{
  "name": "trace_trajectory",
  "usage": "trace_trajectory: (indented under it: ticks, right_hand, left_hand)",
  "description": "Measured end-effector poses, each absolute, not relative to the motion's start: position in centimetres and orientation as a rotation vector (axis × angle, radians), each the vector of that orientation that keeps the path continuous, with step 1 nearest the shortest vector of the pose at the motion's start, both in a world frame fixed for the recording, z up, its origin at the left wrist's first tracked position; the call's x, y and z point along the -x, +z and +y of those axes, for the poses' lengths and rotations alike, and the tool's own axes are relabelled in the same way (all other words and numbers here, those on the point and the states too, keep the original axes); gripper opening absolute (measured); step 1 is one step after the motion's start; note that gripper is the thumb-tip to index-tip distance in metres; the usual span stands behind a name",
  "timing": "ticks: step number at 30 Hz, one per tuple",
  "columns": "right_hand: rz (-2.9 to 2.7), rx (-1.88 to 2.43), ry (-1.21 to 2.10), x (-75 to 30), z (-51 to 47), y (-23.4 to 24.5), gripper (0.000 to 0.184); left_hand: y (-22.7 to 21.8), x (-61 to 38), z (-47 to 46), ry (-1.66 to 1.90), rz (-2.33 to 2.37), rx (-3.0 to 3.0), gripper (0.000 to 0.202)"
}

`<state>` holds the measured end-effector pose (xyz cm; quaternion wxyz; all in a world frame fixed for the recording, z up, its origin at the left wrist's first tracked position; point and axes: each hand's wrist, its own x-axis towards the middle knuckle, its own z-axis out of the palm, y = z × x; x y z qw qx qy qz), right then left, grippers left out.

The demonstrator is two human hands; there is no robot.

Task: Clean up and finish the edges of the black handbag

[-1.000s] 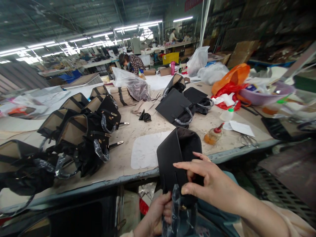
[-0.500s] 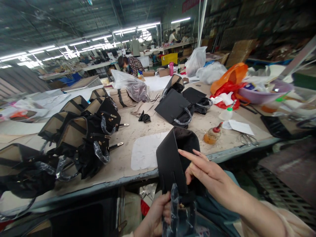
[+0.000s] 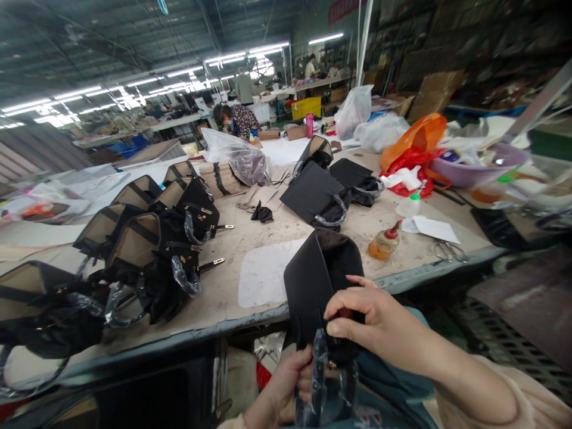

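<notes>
A black handbag leans against the table's front edge, tilted, with its open side toward the right. Clear plastic wraps its handles, which hang down toward my lap. My left hand is closed around the bag's lower part beside a handle, its fingertips partly hidden. With curled fingers, my right hand pinches the edge of the bag's side panel, thumb on the outer face. A white sheet lies on the table just left of the bag.
Several black handbags stand at the left, and more black bags lie ahead. At the right are a bottle of amber liquid, scissors, a white bottle and a purple basin. A person bends over the far table.
My right hand has gone from outstretched fingers on the bag's edge to a pinch slightly lower on that edge. My left hand keeps its hold.
</notes>
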<state>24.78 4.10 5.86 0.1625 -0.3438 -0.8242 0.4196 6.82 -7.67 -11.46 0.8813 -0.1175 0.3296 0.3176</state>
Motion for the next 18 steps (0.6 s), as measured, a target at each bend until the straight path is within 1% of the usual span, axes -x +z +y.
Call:
trace_trajectory:
  ticks: [3,7,9,12,14,16,18]
  right_hand:
    - [-2.353,0.945,1.139,-23.9,4.4,5.7,0.016]
    - [-2.257,0.899,0.892,-23.1,4.6,4.4,0.019]
    - [-2.183,0.924,0.811,-23.0,4.6,3.8,0.024]
    - [-2.151,0.925,0.848,-23.3,4.5,3.5,0.035]
    - [-2.121,0.918,0.911,-23.9,4.3,3.7,0.038]
    - [-2.068,0.948,0.930,-24.5,3.9,4.0,0.036]
    - [-2.066,0.983,0.874,-25.1,3.4,4.4,0.027]
  left_hand:
    - [-11.2,-6.8,-7.6,0.635,0.690,0.254,0.050]
    - [-11.4,-6.7,-7.6,0.606,0.712,0.239,0.051]
    - [-11.5,-6.6,-7.7,0.599,0.725,0.233,0.052]
    - [-11.6,-6.6,-7.7,0.612,0.711,0.242,0.054]
    - [-11.5,-6.6,-7.7,0.614,0.681,0.246,0.055]
    - [-11.5,-6.6,-7.7,0.624,0.639,0.242,0.054]
    - [-11.5,-6.6,-7.7,0.642,0.611,0.235,0.053]
